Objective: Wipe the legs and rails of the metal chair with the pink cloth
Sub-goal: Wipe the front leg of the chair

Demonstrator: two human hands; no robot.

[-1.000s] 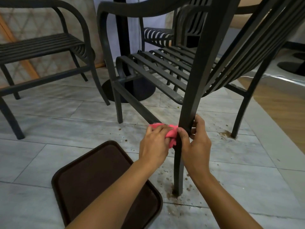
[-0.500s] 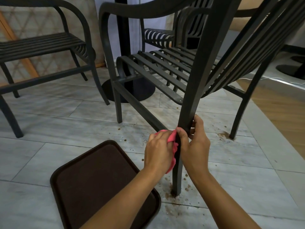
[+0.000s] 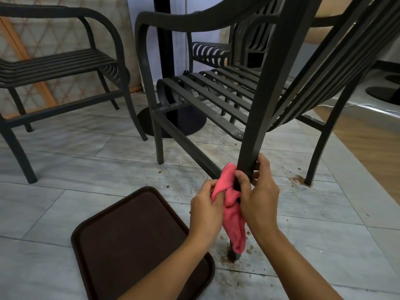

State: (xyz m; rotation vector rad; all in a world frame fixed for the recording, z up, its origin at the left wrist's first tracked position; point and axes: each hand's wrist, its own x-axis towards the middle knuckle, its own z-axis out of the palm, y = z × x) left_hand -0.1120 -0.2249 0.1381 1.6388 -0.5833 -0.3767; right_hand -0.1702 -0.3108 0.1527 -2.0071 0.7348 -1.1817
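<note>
Head view: both hands grip the pink cloth [image 3: 232, 215] against the chair leg [image 3: 257, 131], left hand [image 3: 206, 210] clenched, right hand [image 3: 258, 197] clasping leg too.

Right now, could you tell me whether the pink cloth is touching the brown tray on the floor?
Apart. The head view shows the pink cloth hanging against the chair leg, with bare floor tile between it and the brown tray.
</note>
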